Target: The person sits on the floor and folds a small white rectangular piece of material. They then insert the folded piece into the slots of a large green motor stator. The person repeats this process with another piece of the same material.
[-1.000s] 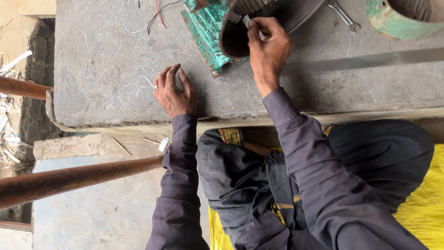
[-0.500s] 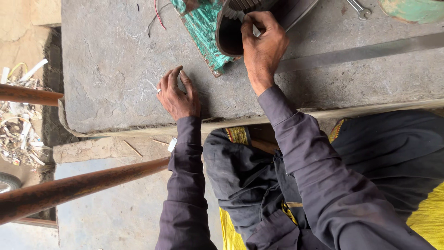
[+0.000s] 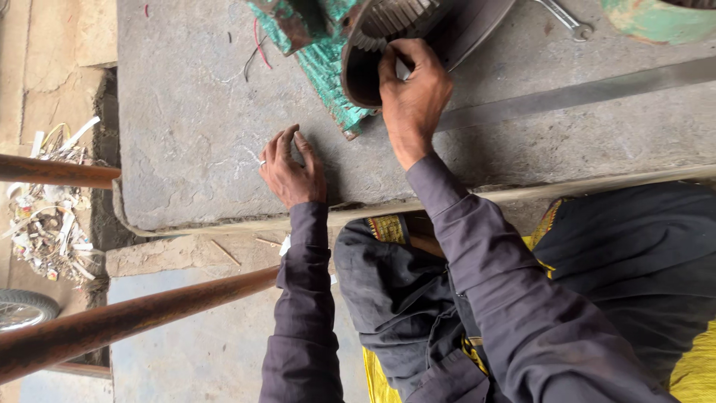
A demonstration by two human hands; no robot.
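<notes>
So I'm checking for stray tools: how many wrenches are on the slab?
1: a wrench lies at the slab's far edge, beyond the right hand, partly out of frame; others may be hidden.

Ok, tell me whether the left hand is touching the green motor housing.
Apart. The head view shows the left hand flat on the stone slab, with bare slab between it and the green motor housing.

The 1 head-worn camera looks steeply down from close above at a stone slab [image 3: 186, 149] and the person's lap.
</notes>
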